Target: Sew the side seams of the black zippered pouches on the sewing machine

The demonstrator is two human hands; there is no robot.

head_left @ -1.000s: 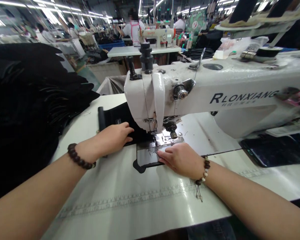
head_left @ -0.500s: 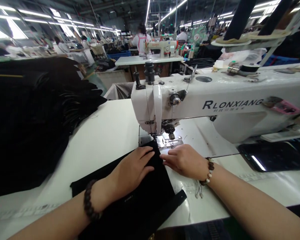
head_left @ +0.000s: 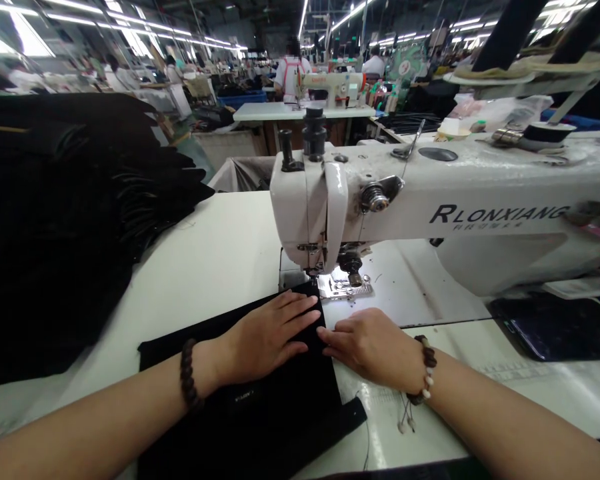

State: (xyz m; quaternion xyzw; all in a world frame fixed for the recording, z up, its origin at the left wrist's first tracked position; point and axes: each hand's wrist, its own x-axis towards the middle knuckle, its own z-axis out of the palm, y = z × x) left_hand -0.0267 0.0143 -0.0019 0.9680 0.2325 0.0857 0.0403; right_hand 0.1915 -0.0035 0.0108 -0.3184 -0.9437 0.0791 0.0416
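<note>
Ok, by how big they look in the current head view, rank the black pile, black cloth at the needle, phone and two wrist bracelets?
1. Black pile
2. Black cloth, partly covered
3. Phone, cut off at the frame edge
4. Left bracelet and right bracelet: too alike to rank

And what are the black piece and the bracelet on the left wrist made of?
The black piece looks like matte cloth: flat, thin-edged, hardly shiny. The bracelet looks like smooth wood: round, dark brown beads, though they could be plastic.
</note>
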